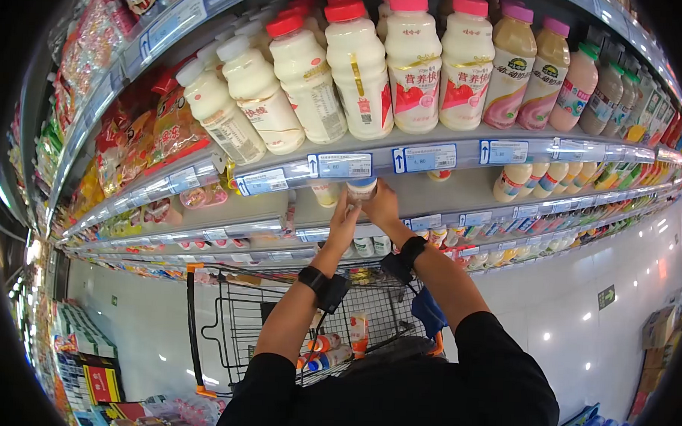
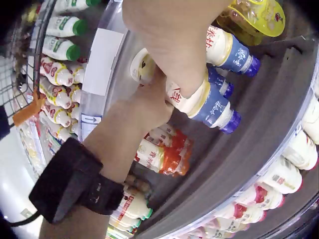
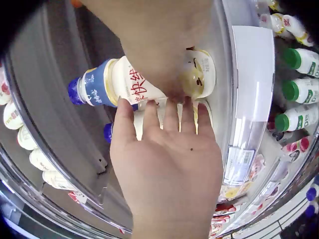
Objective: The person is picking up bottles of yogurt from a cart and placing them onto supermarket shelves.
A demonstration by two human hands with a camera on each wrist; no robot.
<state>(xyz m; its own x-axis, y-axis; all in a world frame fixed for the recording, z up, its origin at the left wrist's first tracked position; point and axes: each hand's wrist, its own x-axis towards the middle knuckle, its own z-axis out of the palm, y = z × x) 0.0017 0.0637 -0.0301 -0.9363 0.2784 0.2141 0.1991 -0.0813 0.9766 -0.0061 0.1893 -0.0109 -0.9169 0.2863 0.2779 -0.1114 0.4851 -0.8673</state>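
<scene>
A white bottle with a blue cap [image 1: 362, 187] [image 2: 214, 103] [image 3: 102, 82] is between the two hands at the lower shelf. My right hand [image 1: 382, 207] [image 2: 147, 104] [image 3: 154, 45] grips its body, the fingers partly hidden. My left hand [image 1: 343, 224] [image 2: 172, 42] [image 3: 167, 164] lies against the bottle's side with straight fingers, palm showing in the right wrist view. Its fingertips meet the bottle near my right hand. Similar blue-capped bottles [image 2: 229, 52] stand close by on the shelf.
Large milk-drink bottles [image 1: 357, 71] line the shelf above, behind a rail of price tags [image 1: 425, 158]. A shopping cart [image 1: 236, 322] holding several bottles stands below the arms. Green-capped bottles [image 2: 62, 47] [image 3: 301, 89] sit on a lower shelf.
</scene>
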